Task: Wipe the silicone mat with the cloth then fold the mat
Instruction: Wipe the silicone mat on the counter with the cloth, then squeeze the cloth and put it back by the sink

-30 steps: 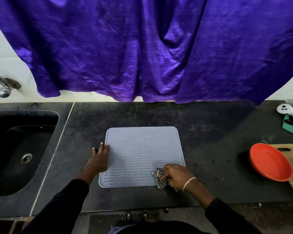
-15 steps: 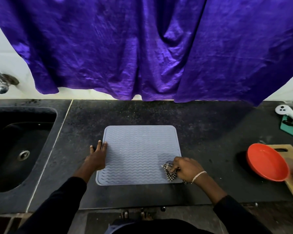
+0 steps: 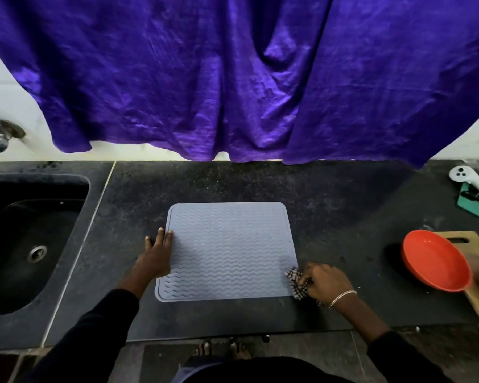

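Silicone mat [image 3: 230, 250], grey and wave-ribbed, lies flat on the dark surface [image 3: 260, 183], between a sink [image 3: 33, 244] and a red bowl [image 3: 434, 261]. The left grip [image 3: 156, 257] rests on its left edge, fingers [image 3: 161, 236] straight, holding nothing. The right grip [image 3: 325, 283] clutches the checked cloth [image 3: 295, 277] at the mat's near right corner.

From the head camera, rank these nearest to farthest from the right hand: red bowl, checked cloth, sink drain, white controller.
1. checked cloth, gripped in the right hand at the mat's near right corner.
2. red bowl, further right.
3. white controller, back right.
4. sink drain, far left.
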Demonstrator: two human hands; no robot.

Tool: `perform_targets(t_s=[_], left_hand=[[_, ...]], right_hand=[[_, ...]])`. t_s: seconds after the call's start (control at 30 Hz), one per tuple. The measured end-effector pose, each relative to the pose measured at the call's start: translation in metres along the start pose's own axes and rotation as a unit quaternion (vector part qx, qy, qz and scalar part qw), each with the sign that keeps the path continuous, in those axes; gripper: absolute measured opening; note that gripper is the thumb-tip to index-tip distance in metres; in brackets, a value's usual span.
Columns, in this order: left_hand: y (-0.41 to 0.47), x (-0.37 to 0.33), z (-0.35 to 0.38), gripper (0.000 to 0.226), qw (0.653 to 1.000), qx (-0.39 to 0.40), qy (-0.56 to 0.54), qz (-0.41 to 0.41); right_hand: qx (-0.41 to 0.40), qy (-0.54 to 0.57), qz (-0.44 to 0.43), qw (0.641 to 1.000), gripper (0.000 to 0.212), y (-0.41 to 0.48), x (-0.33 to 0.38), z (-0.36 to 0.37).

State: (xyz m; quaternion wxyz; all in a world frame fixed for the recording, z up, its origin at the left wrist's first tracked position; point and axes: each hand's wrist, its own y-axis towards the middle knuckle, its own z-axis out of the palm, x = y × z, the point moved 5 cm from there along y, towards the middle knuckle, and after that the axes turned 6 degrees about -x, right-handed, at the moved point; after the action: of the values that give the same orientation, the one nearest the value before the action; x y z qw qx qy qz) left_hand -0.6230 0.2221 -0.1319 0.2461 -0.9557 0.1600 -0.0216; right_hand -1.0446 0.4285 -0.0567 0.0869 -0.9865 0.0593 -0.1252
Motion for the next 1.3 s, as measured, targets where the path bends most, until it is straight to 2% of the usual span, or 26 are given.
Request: perform_targets(t_s=[0.2, 0.27, 0.43, 0.57, 0.7, 0.83, 0.97, 1.2, 1.3], left_hand=[[0.000, -0.003, 0.000, 0.112, 1.000, 0.022, -0.007, 0.003], [0.003, 0.003, 0.003, 0.111, 1.000, 0.027, -0.013, 0.000], [-0.002, -0.001, -0.001, 0.110, 0.999, 0.031, -0.028, -0.012], [-0.001, 0.001, 0.001, 0.111, 0.998, 0.043, -0.036, -0.013], [0.008, 0.015, 0.011, 0.114, 0.999, 0.033, -0.022, -0.015], [0.000, 0.007, 0.003, 0.112, 0.999, 0.037, -0.029, -0.015], [-0.010, 0.000, -0.006, 0.108, 0.998, 0.024, -0.043, -0.026], [-0.032, -0.010, -0.017, 0.103, 0.998, -0.003, -0.043, -0.037], [-0.034, -0.004, -0.019, 0.103, 0.999, -0.021, -0.043, -0.017]], right_hand=[[-0.006, 0.024, 0.039, 0.999, 0.048, 0.006, -0.004, -0.016], [-0.006, 0.034, 0.027, 0.999, 0.041, 0.008, 0.012, -0.019], [0.013, 0.052, -0.023, 0.998, 0.042, 0.005, 0.046, 0.001], [0.010, 0.055, 0.007, 0.998, 0.040, -0.003, 0.036, 0.002], [0.012, 0.050, 0.039, 0.998, 0.051, -0.006, 0.017, -0.006], [0.030, 0.043, 0.067, 0.996, 0.052, -0.002, 0.009, -0.007], [0.035, 0.076, 0.061, 0.995, 0.024, 0.004, 0.021, -0.016], [-0.002, 0.174, -0.009, 0.985, 0.044, 0.021, 0.052, -0.033], [-0.021, 0.198, -0.030, 0.979, 0.042, 0.028, 0.065, -0.043]])
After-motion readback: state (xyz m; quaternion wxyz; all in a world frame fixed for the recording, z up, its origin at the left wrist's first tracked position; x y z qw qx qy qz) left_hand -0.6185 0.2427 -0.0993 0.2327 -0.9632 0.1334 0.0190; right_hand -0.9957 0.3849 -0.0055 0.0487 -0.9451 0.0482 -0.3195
